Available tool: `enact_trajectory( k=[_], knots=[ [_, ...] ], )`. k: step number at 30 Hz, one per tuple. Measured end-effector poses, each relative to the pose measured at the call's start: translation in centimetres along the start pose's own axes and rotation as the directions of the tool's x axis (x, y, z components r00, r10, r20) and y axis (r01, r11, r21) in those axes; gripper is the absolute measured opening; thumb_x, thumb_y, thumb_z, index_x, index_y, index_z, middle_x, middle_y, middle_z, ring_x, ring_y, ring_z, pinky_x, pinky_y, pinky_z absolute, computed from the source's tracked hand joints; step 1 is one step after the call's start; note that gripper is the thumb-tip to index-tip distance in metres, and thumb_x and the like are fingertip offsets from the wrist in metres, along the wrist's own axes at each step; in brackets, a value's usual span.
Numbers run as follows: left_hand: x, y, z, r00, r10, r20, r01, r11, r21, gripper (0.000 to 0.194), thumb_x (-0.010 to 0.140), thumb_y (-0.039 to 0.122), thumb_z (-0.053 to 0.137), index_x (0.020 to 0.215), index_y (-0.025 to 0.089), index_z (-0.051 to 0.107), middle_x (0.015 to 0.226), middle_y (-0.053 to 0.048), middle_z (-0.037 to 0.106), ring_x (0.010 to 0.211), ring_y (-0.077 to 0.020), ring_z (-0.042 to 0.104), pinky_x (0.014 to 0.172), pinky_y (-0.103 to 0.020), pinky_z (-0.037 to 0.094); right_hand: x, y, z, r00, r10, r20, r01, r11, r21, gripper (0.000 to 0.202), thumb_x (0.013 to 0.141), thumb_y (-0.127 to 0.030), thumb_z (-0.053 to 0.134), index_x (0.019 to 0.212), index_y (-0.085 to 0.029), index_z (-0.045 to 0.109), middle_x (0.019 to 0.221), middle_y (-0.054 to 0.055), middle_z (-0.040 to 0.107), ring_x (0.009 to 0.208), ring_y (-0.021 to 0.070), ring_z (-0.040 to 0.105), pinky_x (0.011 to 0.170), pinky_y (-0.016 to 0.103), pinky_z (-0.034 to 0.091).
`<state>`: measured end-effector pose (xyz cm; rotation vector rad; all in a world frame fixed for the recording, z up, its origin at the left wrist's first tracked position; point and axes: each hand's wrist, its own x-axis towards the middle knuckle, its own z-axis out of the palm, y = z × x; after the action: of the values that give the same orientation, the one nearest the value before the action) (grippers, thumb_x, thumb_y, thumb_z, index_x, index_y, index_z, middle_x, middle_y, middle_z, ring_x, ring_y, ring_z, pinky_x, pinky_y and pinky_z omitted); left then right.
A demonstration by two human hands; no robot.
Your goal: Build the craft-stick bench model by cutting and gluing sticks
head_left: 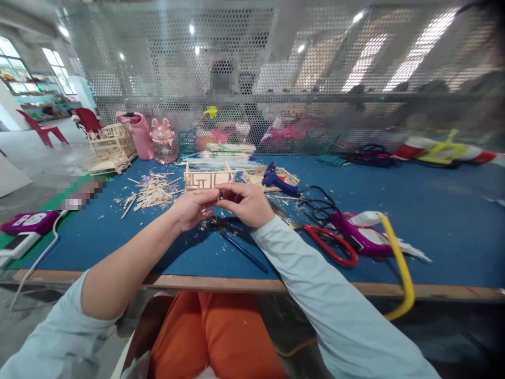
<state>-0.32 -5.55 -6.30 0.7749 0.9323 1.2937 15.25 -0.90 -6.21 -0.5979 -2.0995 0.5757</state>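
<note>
My left hand (192, 207) and my right hand (248, 204) meet fingertip to fingertip above the blue tabletop. Both are closed in a pinch; whatever lies between the fingers is too small or hidden to make out. Just behind them stands a small wooden-stick frame model (195, 180). A second stick frame (290, 176) lies to its right, with a blue glue gun (279, 180) resting over it. Below my hands are blue-handled pliers (244, 252), their jaws among wood crumbs. Red-handled scissors (335, 247) lie to the right of my right wrist.
Loose sticks and shavings (153, 192) are heaped at left. Behind stand a pink bottle (141, 137), a clear pink-lidded jar (164, 142) and a larger stick model (112, 147). A purple packet (369, 237) and a yellow strap (400, 268) lie at right. Perforated metal screen (177, 68) backs the table.
</note>
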Motion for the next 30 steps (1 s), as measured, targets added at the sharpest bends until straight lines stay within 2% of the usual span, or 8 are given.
enact_trajectory(
  k=[6, 9, 12, 15, 20, 25, 27, 30],
  knots=[
    [-0.2, -0.4, 0.0, 0.989, 0.108, 0.099, -0.114, 0.992, 0.056, 0.038, 0.041, 0.037, 0.088, 0.066, 0.015, 0.070, 0.064, -0.001, 0.064, 0.064, -0.0096, 0.054, 0.063, -0.023, 0.039, -0.1, 0.0, 0.1, 0.993, -0.114, -0.011, 0.114, 0.993, -0.001, 0.025, 0.076, -0.031, 0.065, 0.097, -0.019, 0.072, 0.068, 0.001, 0.063, 0.056, 0.0100, 0.049, 0.056, 0.024, 0.040],
    [-0.2, -0.2, -0.1, 0.984, 0.149, 0.094, -0.156, 0.985, 0.069, 0.052, 0.042, 0.032, 0.088, 0.088, 0.015, 0.072, 0.064, 0.000, 0.066, 0.063, -0.0093, 0.057, 0.067, -0.023, 0.041, 0.0, 0.1, 0.1, 0.986, -0.168, 0.002, 0.168, 0.986, -0.010, 0.025, 0.077, -0.031, 0.064, 0.098, -0.020, 0.072, 0.070, 0.002, 0.064, 0.059, 0.0102, 0.050, 0.057, 0.023, 0.040],
    [-0.4, 0.2, -0.1, 0.967, 0.247, 0.064, -0.254, 0.951, 0.174, 0.074, 0.047, 0.019, 0.085, 0.117, 0.015, 0.061, 0.058, 0.004, 0.064, 0.059, -0.0088, 0.058, 0.069, -0.025, 0.043, -0.1, 0.1, 0.2, 0.986, -0.162, 0.027, 0.163, 0.987, -0.008, 0.024, 0.076, -0.030, 0.065, 0.097, -0.021, 0.073, 0.069, 0.001, 0.064, 0.059, 0.0104, 0.051, 0.058, 0.023, 0.040],
    [-0.8, 0.6, 0.2, 0.934, 0.349, 0.079, -0.357, 0.898, 0.258, 0.078, 0.052, 0.015, 0.081, 0.126, 0.015, 0.053, 0.056, 0.006, 0.063, 0.056, -0.0089, 0.058, 0.066, -0.025, 0.045, -0.2, -0.1, 0.3, 0.990, -0.141, 0.019, 0.141, 0.990, 0.010, 0.023, 0.077, -0.031, 0.065, 0.096, -0.021, 0.072, 0.072, 0.002, 0.065, 0.058, 0.0100, 0.050, 0.056, 0.023, 0.040],
    [-1.1, 0.7, 0.5, 0.916, 0.391, 0.087, -0.401, 0.885, 0.238, 0.069, 0.055, 0.017, 0.079, 0.120, 0.015, 0.057, 0.060, 0.005, 0.065, 0.057, -0.0087, 0.058, 0.065, -0.025, 0.046, -0.2, -0.5, 0.3, 0.988, -0.145, -0.046, 0.146, 0.989, 0.004, 0.023, 0.077, -0.035, 0.063, 0.094, -0.021, 0.069, 0.071, 0.002, 0.064, 0.057, 0.0104, 0.048, 0.055, 0.024, 0.040],
    [-0.8, 0.5, 0.5, 0.941, 0.332, 0.063, -0.338, 0.925, 0.176, 0.058, 0.052, 0.018, 0.081, 0.107, 0.016, 0.063, 0.058, 0.005, 0.065, 0.057, -0.0084, 0.059, 0.069, -0.026, 0.046, -0.2, -0.6, 0.2, 0.985, -0.168, 0.021, 0.169, 0.985, -0.023, 0.023, 0.078, -0.032, 0.062, 0.098, -0.022, 0.066, 0.080, 0.003, 0.067, 0.068, 0.0130, 0.055, 0.065, 0.027, 0.044],
    [-0.6, 0.3, 0.6, 0.949, 0.315, 0.004, -0.314, 0.945, 0.087, 0.050, 0.049, 0.020, 0.083, 0.096, 0.016, 0.067, 0.062, 0.003, 0.067, 0.061, -0.0089, 0.060, 0.069, -0.025, 0.046, -0.2, -0.8, 0.4, 0.993, -0.120, -0.010, 0.120, 0.992, -0.037, 0.029, 0.073, -0.034, 0.066, 0.100, -0.022, 0.062, 0.078, 0.001, 0.064, 0.063, 0.0119, 0.052, 0.062, 0.026, 0.043],
    [-0.3, -0.1, 0.9, 0.955, 0.275, -0.110, -0.281, 0.959, -0.043, 0.038, 0.043, 0.024, 0.086, 0.075, 0.014, 0.069, 0.065, 0.001, 0.067, 0.062, -0.0085, 0.059, 0.065, -0.023, 0.044, -0.2, -1.0, 0.8, 0.996, -0.063, -0.070, 0.058, 0.996, -0.074, 0.022, 0.072, -0.038, 0.066, 0.083, -0.019, 0.060, 0.067, -0.001, 0.059, 0.055, 0.0104, 0.047, 0.055, 0.024, 0.039]
  ],
)
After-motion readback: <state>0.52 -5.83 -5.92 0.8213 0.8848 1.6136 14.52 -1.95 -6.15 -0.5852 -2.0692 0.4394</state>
